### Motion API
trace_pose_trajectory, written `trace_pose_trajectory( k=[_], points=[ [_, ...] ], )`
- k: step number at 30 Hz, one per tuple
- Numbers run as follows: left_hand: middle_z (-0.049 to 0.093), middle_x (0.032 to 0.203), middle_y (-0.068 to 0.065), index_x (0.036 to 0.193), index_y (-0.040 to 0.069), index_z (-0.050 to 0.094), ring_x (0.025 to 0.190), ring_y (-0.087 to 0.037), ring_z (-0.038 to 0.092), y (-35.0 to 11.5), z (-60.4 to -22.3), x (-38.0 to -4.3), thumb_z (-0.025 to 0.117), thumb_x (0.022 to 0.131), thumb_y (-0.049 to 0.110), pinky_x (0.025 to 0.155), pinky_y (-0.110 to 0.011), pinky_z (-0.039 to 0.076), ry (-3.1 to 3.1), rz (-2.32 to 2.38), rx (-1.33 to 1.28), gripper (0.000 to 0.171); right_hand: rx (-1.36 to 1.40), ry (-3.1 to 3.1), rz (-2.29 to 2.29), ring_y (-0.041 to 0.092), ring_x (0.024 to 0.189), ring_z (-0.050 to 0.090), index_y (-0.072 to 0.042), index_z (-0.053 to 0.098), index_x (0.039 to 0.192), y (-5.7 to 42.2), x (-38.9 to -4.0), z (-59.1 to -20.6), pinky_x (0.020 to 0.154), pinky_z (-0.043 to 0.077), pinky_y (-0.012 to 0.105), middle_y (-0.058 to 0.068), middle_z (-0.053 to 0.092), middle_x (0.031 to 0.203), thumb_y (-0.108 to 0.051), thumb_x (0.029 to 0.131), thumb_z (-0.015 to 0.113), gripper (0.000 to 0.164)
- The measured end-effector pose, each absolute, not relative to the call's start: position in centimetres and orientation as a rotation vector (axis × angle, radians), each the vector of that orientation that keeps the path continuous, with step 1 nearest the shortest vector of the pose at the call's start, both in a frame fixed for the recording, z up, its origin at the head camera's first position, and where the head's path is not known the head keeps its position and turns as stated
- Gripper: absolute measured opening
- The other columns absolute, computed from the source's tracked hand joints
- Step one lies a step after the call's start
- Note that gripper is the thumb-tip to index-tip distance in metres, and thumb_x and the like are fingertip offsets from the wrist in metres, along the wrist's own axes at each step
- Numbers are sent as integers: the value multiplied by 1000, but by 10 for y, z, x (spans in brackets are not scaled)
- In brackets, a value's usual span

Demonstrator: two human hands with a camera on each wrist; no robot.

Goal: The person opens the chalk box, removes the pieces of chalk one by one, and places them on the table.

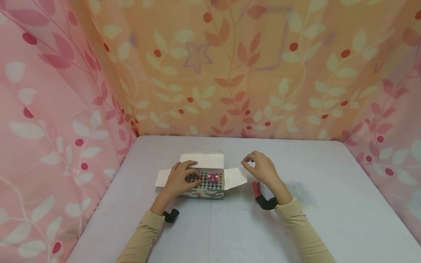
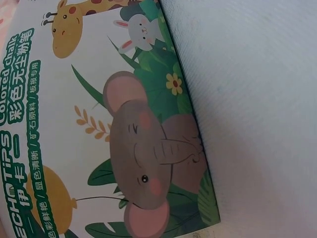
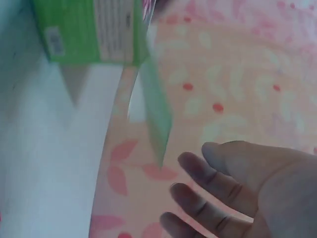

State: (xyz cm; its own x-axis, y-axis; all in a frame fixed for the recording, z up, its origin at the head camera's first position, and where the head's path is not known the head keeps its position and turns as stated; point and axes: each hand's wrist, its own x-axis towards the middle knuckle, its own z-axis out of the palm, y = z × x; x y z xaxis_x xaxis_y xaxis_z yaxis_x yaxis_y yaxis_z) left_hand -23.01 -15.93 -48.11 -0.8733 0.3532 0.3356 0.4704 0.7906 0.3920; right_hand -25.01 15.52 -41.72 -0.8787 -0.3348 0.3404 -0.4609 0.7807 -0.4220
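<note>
A printed chalk box point(image 1: 208, 194) stands on the table with its flaps spread out; the left wrist view shows its animal-covered side point(image 2: 141, 139) up close. Inside is a grid of round slots, and several pink chalk sticks point(image 1: 212, 178) stand up on its right side. My left hand point(image 1: 180, 179) lies over the box's left part, fingers bent loosely and thumb near the forefinger, with nothing seen between them. To the right of the box, my right hand point(image 1: 261, 168) hovers near the side flap point(image 3: 156, 111), fingers loosely bent and empty.
Red sticks point(image 1: 256, 190) lie under my right wrist, by a clear, crumpled plastic sheet point(image 1: 300, 193). A white cloth covers the table point(image 1: 210, 233). Patterned curtains point(image 1: 197, 91) rise behind it and at both sides.
</note>
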Motion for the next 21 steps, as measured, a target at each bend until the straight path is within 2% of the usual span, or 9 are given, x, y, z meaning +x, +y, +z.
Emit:
trace_pose_trajectory(
  k=[7,14,21],
  points=[
    [48,136,-3,85,30,68,130,-26,38,-155,-478,-230,69,81,41,113,-53,18,-2731,-704,-656,11,811,-2641,738,23,89,55,-17,72,85,112,-244,-417,71,49,39,0,62,92,-24,83,70,8],
    [49,135,-4,86,27,69,129,-27,39,-154,-475,-232,69,81,40,112,-55,19,-2705,-725,-684,14,987,-2641,642,18,83,52,-18,74,89,79,-242,-430,66,47,32,-1,60,91,-24,81,72,10],
    [50,134,-3,84,30,67,129,-27,39,-159,-479,-228,71,80,40,112,-55,20,-2701,-712,-666,12,1095,-2623,544,17,85,53,-20,74,90,60,-239,-441,67,48,34,-1,60,94,-29,81,72,14]
  ],
)
